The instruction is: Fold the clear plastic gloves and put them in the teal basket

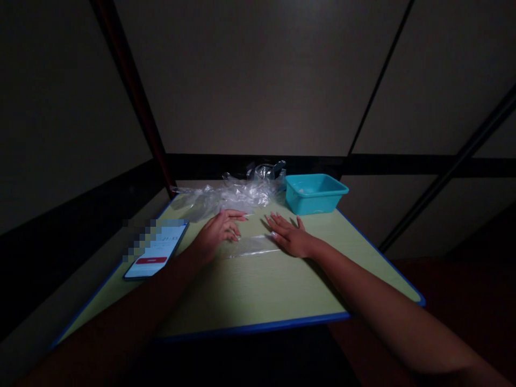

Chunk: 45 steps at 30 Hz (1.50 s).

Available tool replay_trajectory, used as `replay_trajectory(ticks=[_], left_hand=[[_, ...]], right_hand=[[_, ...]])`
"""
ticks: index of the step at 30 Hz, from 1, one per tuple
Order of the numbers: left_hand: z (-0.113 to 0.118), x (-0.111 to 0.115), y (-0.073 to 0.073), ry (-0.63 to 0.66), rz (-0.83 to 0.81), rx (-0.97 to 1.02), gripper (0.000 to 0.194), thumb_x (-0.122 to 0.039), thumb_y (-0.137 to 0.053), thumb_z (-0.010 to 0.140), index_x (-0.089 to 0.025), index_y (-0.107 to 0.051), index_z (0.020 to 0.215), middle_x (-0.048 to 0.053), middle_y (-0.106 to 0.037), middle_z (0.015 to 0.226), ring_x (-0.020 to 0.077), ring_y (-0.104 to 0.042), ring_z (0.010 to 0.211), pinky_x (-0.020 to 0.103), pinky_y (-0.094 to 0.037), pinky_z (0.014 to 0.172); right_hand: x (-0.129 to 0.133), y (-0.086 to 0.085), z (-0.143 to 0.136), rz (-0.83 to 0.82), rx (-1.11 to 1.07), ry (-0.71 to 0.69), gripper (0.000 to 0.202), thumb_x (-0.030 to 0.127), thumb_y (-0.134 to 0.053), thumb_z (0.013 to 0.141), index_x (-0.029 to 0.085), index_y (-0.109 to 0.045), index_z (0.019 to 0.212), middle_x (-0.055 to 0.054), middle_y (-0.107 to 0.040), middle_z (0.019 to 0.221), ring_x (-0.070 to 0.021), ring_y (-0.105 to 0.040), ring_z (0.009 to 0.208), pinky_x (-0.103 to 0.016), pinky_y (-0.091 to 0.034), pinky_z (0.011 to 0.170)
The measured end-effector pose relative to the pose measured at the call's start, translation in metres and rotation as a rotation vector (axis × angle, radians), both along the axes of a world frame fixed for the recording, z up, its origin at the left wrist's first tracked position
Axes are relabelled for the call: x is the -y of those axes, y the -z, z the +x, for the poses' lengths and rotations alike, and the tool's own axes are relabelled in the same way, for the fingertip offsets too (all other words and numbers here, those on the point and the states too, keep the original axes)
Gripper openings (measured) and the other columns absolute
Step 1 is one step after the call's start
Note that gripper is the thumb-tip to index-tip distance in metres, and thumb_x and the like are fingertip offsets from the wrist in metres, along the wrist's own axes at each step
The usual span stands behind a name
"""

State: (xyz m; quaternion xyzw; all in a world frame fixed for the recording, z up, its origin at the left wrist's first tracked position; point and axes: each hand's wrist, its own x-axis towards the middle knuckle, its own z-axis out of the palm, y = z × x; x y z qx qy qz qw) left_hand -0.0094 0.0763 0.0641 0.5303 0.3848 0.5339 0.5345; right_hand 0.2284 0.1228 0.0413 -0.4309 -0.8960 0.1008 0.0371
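From left hand, loosely curled and seemingly empty, rightward to clear plastic film at mid-length of the desk — lengthwise, roughly parallel to the near edge — then to right hand, nearer, spread unclenched over the film's right end.

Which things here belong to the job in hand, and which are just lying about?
Apparently in use:
flat clear plastic, between left fingers and right fingers
possibly the crumpled plastic behind

Seemingly lying about:
lit phone
turquoise tub, its role unclear
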Motion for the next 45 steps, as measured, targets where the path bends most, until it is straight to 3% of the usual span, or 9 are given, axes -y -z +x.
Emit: replay_trajectory(ticks=[3, 6, 8, 13, 19, 25, 33, 40, 45], left_hand=[[0.003, 0.000, 0.006, -0.089, 0.201, -0.276, 0.017, -0.028, -0.063, 0.074, -0.017, -0.069, 0.086, 0.006, -0.062, 0.091, 0.0171, -0.053, 0.076, 0.024, -0.042, 0.066], [0.002, 0.000, 0.011, 0.000, 0.386, -0.491, 0.015, -0.020, -0.067, 0.069, -0.020, -0.071, 0.084, 0.005, -0.062, 0.088, 0.0201, -0.051, 0.086, 0.026, -0.038, 0.078], [-0.001, -0.002, 0.014, 0.055, 0.501, -0.628, 0.017, -0.020, -0.067, 0.070, -0.022, -0.070, 0.087, 0.006, -0.063, 0.089, 0.0217, -0.051, 0.089, 0.029, -0.035, 0.084], [-0.010, -0.010, 0.019, 0.064, 0.657, -0.915, 0.018, -0.027, -0.058, 0.079, -0.023, -0.066, 0.094, 0.006, -0.062, 0.094, 0.0237, -0.049, 0.094, 0.035, -0.034, 0.088], [-0.015, -0.012, 0.018, 0.092, 0.679, -1.240, 0.023, -0.032, -0.052, 0.083, -0.019, -0.061, 0.101, 0.006, -0.059, 0.100, 0.0217, -0.047, 0.098, 0.036, -0.037, 0.087], [-0.017, -0.013, 0.022, 0.119, 0.644, -1.284, 0.025, -0.037, -0.058, 0.080, -0.021, -0.061, 0.099, 0.005, -0.055, 0.100, 0.0219, -0.045, 0.099, 0.034, -0.038, 0.086], [-0.012, -0.009, 0.015, -0.022, 0.690, -1.153, 0.019, -0.033, -0.055, 0.081, -0.019, -0.057, 0.094, 0.005, -0.051, 0.101, 0.0211, -0.045, 0.098, 0.036, -0.038, 0.088], [-0.008, -0.008, 0.016, -0.036, 0.359, -0.888, 0.019, -0.035, -0.047, 0.083, -0.018, -0.055, 0.089, 0.000, -0.053, 0.076, 0.0136, -0.051, 0.066, 0.026, -0.042, 0.059], [-0.010, -0.011, 0.018, 0.067, 0.650, -1.051, 0.017, -0.031, -0.049, 0.084, -0.019, -0.059, 0.079, 0.002, -0.059, 0.084, 0.0173, -0.051, 0.086, 0.032, -0.040, 0.081]], right_hand=[[-0.006, -0.002, 0.007, 0.101, -0.036, 0.074, 0.053, 0.040, -0.025, 0.092, 0.027, -0.022, 0.143, -0.006, -0.014, 0.152, -0.0273, -0.013, 0.138, -0.061, -0.004, 0.103], [-0.015, -0.004, 0.016, 0.186, -0.072, 0.105, 0.040, 0.032, -0.033, 0.090, 0.020, -0.051, 0.124, -0.012, -0.044, 0.136, -0.0257, -0.037, 0.125, -0.046, -0.027, 0.101], [-0.021, -0.005, 0.023, 0.223, -0.075, 0.128, 0.032, 0.029, -0.037, 0.089, 0.016, -0.060, 0.107, -0.013, -0.058, 0.115, -0.0238, -0.048, 0.110, -0.036, -0.037, 0.092], [-0.030, -0.003, 0.032, 0.213, -0.062, 0.199, 0.021, 0.028, -0.048, 0.085, 0.016, -0.064, 0.089, -0.010, -0.064, 0.095, -0.0203, -0.054, 0.090, -0.028, -0.039, 0.076], [-0.034, 0.003, 0.033, 0.126, -0.116, 0.193, 0.017, 0.033, -0.061, 0.078, 0.017, -0.063, 0.083, -0.007, -0.064, 0.088, -0.0166, -0.053, 0.079, -0.024, -0.036, 0.065], [-0.035, 0.004, 0.035, 0.111, -0.091, 0.116, 0.023, 0.039, -0.061, 0.078, 0.016, -0.060, 0.081, -0.006, -0.060, 0.084, -0.0157, -0.049, 0.076, -0.024, -0.033, 0.066], [-0.032, 0.005, 0.035, 0.143, -0.017, 0.096, 0.021, 0.038, -0.060, 0.080, 0.017, -0.059, 0.083, -0.008, -0.055, 0.089, -0.0190, -0.046, 0.085, -0.026, -0.032, 0.070], [-0.030, 0.003, 0.033, 0.118, -0.064, 0.084, 0.015, 0.030, -0.060, 0.079, 0.016, -0.056, 0.078, -0.007, -0.056, 0.084, -0.0171, -0.046, 0.080, -0.025, -0.032, 0.067], [-0.031, 0.003, 0.033, -0.002, -0.193, 0.089, 0.013, 0.027, -0.059, 0.079, 0.015, -0.055, 0.079, -0.003, -0.057, 0.074, -0.0121, -0.045, 0.065, -0.022, -0.031, 0.057]])
